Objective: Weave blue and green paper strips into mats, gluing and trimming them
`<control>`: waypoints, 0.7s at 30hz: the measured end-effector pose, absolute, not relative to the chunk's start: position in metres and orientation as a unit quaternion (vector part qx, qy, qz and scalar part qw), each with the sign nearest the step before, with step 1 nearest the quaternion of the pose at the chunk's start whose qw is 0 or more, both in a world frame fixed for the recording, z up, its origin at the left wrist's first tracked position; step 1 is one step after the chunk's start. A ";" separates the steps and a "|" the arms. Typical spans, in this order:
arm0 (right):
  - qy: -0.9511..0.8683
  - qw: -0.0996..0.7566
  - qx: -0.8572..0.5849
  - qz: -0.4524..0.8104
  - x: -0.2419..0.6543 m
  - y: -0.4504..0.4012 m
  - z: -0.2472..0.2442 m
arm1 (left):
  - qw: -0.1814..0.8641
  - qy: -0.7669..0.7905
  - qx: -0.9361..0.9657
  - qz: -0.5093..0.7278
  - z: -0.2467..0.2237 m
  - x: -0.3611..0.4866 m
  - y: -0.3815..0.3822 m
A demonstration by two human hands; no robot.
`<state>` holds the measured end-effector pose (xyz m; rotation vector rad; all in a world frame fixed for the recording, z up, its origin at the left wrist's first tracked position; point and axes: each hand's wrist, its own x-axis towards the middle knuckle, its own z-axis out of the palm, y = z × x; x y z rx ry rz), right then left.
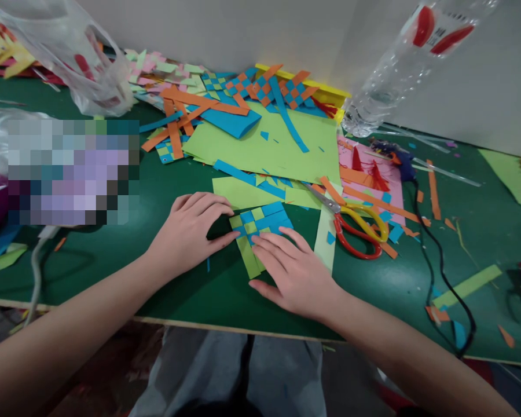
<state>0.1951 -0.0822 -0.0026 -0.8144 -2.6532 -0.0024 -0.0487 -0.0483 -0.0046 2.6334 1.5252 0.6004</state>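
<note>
A woven paper piece (264,219) in blue and light green lies on the green table in front of me, with loose green strip ends toward me and blue ends at upper right. My left hand (190,226) rests at its left side, thumb tip at the edge and forefinger curved apart from the thumb. Across the lower right of the weave my right hand (295,269) is laid with fingers stretched out, pressing on it from above. Scissors (358,223) with red and yellow handles lie to the right, blades pointing at the green paper.
Large green sheets (264,150) lie behind the weave, with orange strips (208,103) and finished woven pieces (267,87) farther back. A glue gun (402,162) trails a black cord at right. A plastic bottle (391,69) leans near the wall. A white cable (35,272) runs at left.
</note>
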 end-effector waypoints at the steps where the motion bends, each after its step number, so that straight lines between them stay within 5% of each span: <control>1: -0.940 0.184 -0.288 0.002 0.195 -0.082 -0.003 | 0.021 0.489 0.850 0.192 -0.004 -0.049 -0.048; 21: -0.919 0.218 -0.329 -0.013 0.210 -0.066 0.010 | 0.057 0.477 0.864 0.149 -0.002 -0.046 -0.048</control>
